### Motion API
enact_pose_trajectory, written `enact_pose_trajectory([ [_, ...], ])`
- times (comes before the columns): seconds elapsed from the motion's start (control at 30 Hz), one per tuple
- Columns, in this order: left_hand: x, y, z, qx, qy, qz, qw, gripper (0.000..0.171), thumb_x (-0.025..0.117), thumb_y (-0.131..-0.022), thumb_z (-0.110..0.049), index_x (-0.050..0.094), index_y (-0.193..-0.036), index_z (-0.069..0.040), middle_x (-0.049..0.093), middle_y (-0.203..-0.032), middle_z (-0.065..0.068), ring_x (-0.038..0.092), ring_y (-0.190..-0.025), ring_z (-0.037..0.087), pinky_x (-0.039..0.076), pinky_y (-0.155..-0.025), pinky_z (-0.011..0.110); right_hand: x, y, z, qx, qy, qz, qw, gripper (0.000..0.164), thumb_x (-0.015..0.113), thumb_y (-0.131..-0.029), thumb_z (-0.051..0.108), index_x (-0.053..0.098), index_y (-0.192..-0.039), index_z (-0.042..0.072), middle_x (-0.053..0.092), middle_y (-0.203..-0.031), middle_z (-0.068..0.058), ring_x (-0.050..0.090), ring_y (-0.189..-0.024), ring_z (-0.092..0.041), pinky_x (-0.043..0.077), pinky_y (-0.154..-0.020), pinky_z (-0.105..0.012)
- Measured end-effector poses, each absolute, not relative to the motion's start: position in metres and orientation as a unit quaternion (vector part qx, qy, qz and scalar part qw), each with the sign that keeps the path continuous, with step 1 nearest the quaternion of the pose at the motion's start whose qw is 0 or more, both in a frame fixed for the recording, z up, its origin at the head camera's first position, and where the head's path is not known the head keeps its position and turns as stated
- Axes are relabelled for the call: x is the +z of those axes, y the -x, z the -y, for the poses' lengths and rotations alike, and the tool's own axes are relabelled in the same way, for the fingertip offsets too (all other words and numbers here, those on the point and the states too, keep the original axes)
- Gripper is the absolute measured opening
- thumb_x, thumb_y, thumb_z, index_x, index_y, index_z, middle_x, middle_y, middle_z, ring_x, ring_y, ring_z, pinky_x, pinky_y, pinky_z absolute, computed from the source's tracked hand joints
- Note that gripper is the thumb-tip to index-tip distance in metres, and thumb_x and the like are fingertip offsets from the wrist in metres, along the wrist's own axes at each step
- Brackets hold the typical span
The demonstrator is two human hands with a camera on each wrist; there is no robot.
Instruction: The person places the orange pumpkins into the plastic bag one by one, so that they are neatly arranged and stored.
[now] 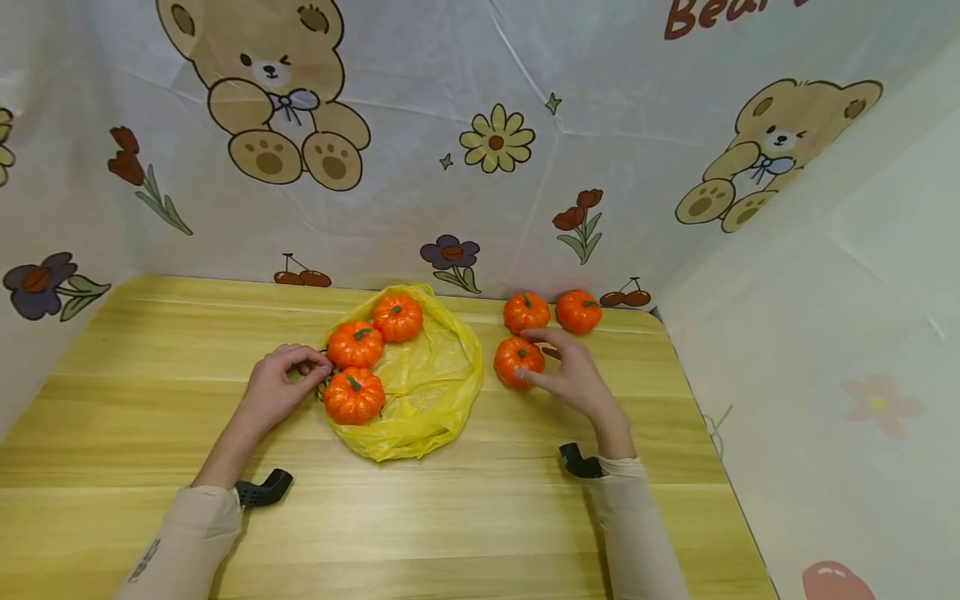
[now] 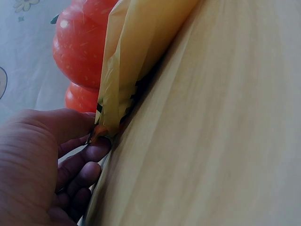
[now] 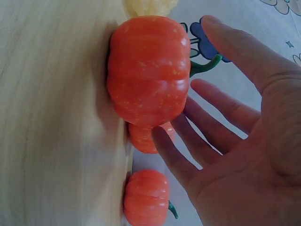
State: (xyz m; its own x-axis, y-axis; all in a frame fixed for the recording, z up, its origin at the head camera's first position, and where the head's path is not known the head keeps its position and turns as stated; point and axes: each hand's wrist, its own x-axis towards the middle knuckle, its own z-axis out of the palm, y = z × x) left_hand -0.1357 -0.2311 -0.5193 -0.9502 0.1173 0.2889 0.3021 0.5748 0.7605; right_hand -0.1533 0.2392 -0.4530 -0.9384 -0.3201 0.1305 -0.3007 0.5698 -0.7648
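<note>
Three small orange pumpkins with green stems, one of them the front pumpkin (image 1: pixel 353 397), sit on the left part of a yellow plastic bag (image 1: pixel 435 417). My left hand (image 1: pixel 279 385) is at the bag's left edge. Its thumb and fingertips pinch the bag's rim (image 2: pixel 110 117), as the left wrist view shows. To the right of the bag, my right hand (image 1: pixel 567 372) spreads its thumb and fingers about another pumpkin (image 1: pixel 517 362). In the right wrist view these fingers are loosely extended beside that same pumpkin (image 3: pixel 149 70), not curled round it.
Behind the right hand stand two more pumpkins, a left one (image 1: pixel 527 312) and a right one (image 1: pixel 578 312), near the table's back edge. A wooden table (image 1: pixel 420 533) carries everything. Behind it hangs a cloth (image 1: pixel 405 208) printed with bears and flowers, and a pale wall-like sheet (image 1: pixel 847 333) borders the right side.
</note>
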Motion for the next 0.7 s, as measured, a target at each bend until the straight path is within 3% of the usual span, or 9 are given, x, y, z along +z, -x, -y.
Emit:
enact_pose_trajectory([
  [0.43, -0.5214, 0.1354, 0.2314, -0.447, 0.119, 0.881, 0.103, 0.004, 0.079, -0.096, -0.013, 0.078, -0.096, -0.009, 0.072, -0.089, 0.003, 0.053, -0.083, 0.010, 0.042, -0.074, 0.018, -0.4612, 0.1516, -0.2386, -0.387, 0.160, -0.903, 0.095, 0.084, 0.094, -0.081, 0.022, 0.053, -0.153, 0.011, 0.057, -0.153, -0.012, 0.059, -0.135, -0.037, 0.047, -0.113, -0.056],
  [0.7, -0.5202, 0.1364, 0.2313, -0.450, 0.118, 0.879, 0.103, 0.008, 0.078, -0.097, -0.016, 0.078, -0.096, -0.007, 0.072, -0.090, 0.003, 0.053, -0.083, 0.008, 0.042, -0.073, 0.017, -0.4610, 0.1524, -0.2368, -0.397, 0.153, -0.902, 0.071, 0.083, 0.096, -0.077, 0.020, 0.057, -0.150, 0.017, 0.060, -0.148, -0.009, 0.061, -0.131, -0.033, 0.050, -0.110, -0.054],
])
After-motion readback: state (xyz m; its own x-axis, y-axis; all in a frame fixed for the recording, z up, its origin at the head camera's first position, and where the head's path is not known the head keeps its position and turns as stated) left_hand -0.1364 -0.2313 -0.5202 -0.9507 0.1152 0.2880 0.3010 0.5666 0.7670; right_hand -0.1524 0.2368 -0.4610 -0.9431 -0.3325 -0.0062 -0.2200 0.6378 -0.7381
